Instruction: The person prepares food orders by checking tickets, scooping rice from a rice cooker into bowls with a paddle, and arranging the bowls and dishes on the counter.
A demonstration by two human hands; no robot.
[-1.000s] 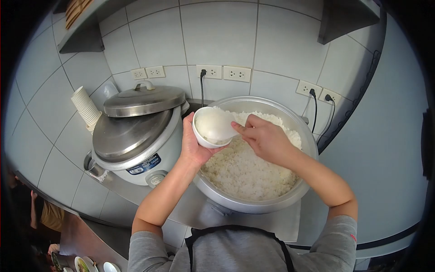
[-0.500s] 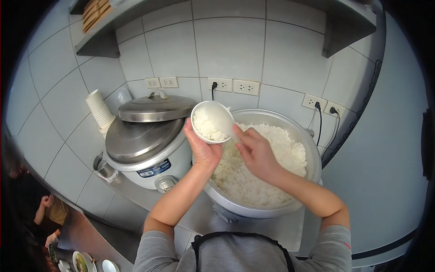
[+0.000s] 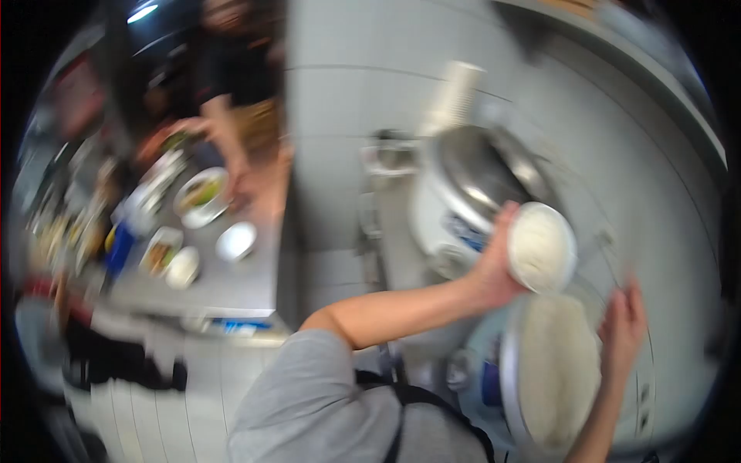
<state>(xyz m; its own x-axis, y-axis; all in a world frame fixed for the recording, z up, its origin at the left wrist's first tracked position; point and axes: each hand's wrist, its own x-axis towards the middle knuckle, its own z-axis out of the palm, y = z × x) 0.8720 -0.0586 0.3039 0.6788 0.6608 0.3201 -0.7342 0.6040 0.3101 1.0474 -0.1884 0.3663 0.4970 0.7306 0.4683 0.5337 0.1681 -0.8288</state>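
Observation:
Fingers of my left hand (image 3: 494, 258) wrap round the side of a white bowl (image 3: 570, 251) that holds white rice (image 3: 538, 245). My right hand (image 3: 623, 320) is raised to the right of the bowl and apart from it, fingers closed; whatever it holds is smeared by motion. Below both hands stands the uncovered large cooker (image 3: 509, 370), full of white rice (image 3: 559, 366). Behind the bowl is the other cooker (image 3: 428, 204) with its metal lid (image 3: 478, 170).
Stacked cups (image 3: 455, 92) stand behind the covered cooker, near a metal container (image 3: 392, 154). At left, a steel counter (image 3: 239, 285) bears a plate of food (image 3: 202, 197) and white bowls (image 3: 237, 241). A person (image 3: 239, 85) reaches over it. Another person's dark-clothed leg (image 3: 116, 351) shows lower left.
The view has swung left, bringing the steel counter and the person into sight. My right hand has come away from the bowl. The white paddle seen earlier in it is no longer distinct.

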